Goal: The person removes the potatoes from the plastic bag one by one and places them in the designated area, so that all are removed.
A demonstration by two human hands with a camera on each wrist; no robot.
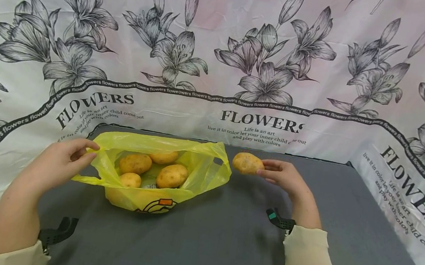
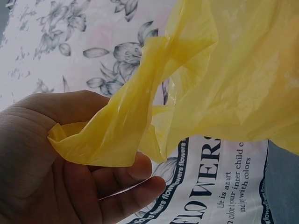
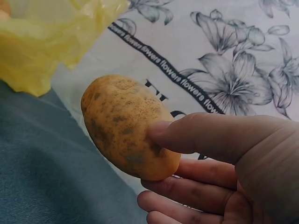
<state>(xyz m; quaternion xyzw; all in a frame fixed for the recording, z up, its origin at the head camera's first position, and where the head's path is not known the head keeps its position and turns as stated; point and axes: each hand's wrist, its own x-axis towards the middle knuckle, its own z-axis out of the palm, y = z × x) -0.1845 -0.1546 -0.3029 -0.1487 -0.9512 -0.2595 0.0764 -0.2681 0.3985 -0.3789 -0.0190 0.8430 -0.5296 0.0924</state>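
A yellow plastic bag [image 1: 207,176] stands with its mouth spread on the grey table, several potatoes [image 1: 172,176] lying inside. My left hand [image 1: 63,163] pinches the bag's left handle between thumb and fingers; in the left wrist view the handle [image 2: 112,130] passes across the palm side of the hand [image 2: 70,154]. Just right of the bag, above the table, my right hand [image 1: 284,176] holds one potato [image 1: 247,163] by its right end. In the right wrist view, the thumb lies on top of this brown-speckled potato [image 3: 124,126] and the fingers are beneath it.
The grey tabletop [image 1: 214,247] extends in front of the bag and to its right. A white cloth [image 1: 182,115] printed with flowers and lettering hangs behind the table and along both sides.
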